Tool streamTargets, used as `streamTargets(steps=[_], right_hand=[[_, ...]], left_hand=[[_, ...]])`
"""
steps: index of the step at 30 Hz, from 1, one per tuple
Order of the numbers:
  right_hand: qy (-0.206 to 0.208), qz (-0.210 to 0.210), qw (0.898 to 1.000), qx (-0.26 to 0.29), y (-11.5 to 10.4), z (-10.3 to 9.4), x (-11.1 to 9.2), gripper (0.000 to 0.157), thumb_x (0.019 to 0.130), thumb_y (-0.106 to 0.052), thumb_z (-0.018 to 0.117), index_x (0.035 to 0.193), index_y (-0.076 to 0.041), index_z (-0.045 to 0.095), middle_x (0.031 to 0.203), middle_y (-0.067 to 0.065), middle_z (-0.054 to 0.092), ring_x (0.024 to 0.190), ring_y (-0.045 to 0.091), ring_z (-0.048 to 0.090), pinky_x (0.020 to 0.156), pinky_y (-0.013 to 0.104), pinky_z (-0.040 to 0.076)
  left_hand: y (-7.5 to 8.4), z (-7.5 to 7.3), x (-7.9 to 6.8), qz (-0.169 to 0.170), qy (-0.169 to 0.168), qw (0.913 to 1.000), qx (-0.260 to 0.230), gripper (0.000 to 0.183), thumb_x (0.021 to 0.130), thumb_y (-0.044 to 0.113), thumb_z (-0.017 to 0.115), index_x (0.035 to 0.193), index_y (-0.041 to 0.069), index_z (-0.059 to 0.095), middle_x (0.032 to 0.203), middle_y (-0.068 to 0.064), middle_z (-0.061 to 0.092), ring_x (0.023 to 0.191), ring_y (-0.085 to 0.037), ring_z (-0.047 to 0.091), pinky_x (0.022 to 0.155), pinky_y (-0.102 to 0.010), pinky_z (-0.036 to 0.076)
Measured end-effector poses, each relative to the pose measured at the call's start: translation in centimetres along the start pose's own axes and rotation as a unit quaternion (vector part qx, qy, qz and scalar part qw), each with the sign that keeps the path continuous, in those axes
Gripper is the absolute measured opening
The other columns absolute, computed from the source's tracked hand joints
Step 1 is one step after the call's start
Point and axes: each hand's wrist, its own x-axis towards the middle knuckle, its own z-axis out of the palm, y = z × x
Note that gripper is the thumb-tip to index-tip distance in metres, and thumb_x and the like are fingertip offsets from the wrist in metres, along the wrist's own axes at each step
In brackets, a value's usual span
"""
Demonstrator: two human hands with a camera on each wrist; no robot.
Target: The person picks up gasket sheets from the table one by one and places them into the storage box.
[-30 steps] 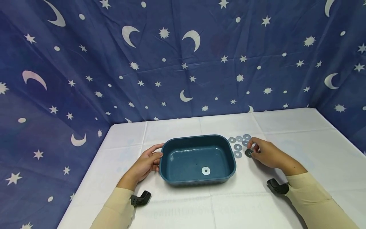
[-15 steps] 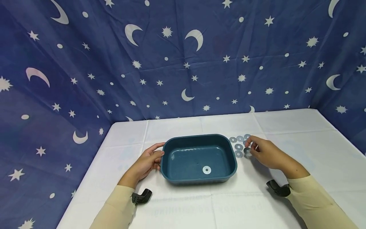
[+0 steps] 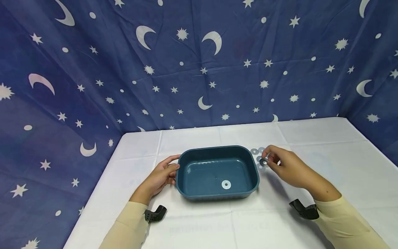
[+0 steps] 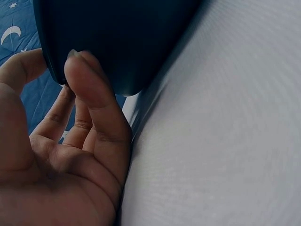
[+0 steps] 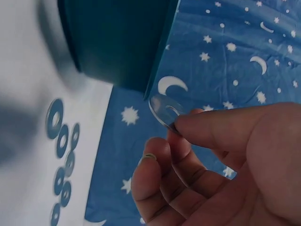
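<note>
In the head view, my right hand (image 3: pixel 284 166) pinches a metal washer (image 3: pixel 263 162) between thumb and index finger, just off the right end of a dark teal plastic bin (image 3: pixel 217 197). The right wrist view shows the held washer (image 5: pixel 164 112) tilted at the fingertips, its hole partly covered by the thumb, with the bin's wall (image 5: pixel 115 47) beyond. My left hand (image 3: pixel 159 177) rests against the bin's left end, thumb at the rim and the other fingers bent loosely along the outer wall (image 4: pixel 117 47). One washer (image 3: pixel 226 184) lies flat on the bin's floor.
Several loose washers (image 5: pixel 59 181) lie flat on the white cloth to the right of the bin, partly hidden by my right hand in the head view. A blue curtain (image 3: pixel 174 69) with moons and stars hangs behind and beside the white-covered table (image 3: pixel 202 224).
My right hand has lifted the washer from the cloth and carried it left toward the bin, over the other washers. The left hand stays at the bin's left end.
</note>
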Motion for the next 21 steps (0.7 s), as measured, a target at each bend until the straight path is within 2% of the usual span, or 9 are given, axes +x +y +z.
streamTargets(steps=[4, 7, 11, 21], right_hand=[[0.011, -0.018, 1.000, 0.009, -0.8, 0.4, 0.0, 0.023, 0.090, 0.007, 0.061, 0.104, -0.012, 0.061, 0.079, -0.003, 0.055, 0.071, 0.007, 0.052, 0.059, 0.023, 0.047], [0.012, -0.033, 0.999, 0.019, -1.4, 0.7, 0.2, 0.024, 0.090, 0.008, 0.062, 0.104, -0.012, 0.062, 0.080, -0.003, 0.055, 0.073, 0.007, 0.053, 0.063, 0.023, 0.050], [0.003, -0.052, 0.998, 0.020, -2.1, 1.1, 0.7, 0.024, 0.090, 0.007, 0.064, 0.105, -0.012, 0.064, 0.079, -0.006, 0.055, 0.076, 0.006, 0.053, 0.068, 0.023, 0.052], [-0.036, -0.070, 0.996, 0.038, -3.2, 2.2, 2.3, 0.020, 0.092, 0.005, 0.064, 0.105, -0.011, 0.065, 0.080, -0.007, 0.055, 0.075, 0.006, 0.054, 0.069, 0.023, 0.051]], left_hand=[[0.0, 0.0, 0.1, 0.000, 0.000, 1.0000, -0.003, 0.056, 0.101, 0.025, 0.059, 0.152, 0.014, 0.038, 0.084, 0.005, 0.063, 0.062, -0.005, 0.057, 0.054, -0.020, 0.050], [0.1, 0.0, 0.0, 0.000, -0.001, 1.0000, -0.003, 0.057, 0.100, 0.024, 0.061, 0.151, 0.015, 0.038, 0.089, 0.005, 0.065, 0.064, -0.006, 0.059, 0.054, -0.019, 0.050], [0.2, 0.1, 0.0, 0.006, -0.002, 1.0000, -0.001, 0.057, 0.099, 0.022, 0.062, 0.151, 0.016, 0.039, 0.094, 0.004, 0.066, 0.066, -0.006, 0.062, 0.054, -0.019, 0.051], [0.2, 0.1, -0.1, 0.003, -0.001, 1.0000, 0.005, 0.057, 0.099, 0.021, 0.062, 0.151, 0.015, 0.040, 0.095, 0.004, 0.067, 0.066, -0.006, 0.061, 0.054, -0.019, 0.051]])
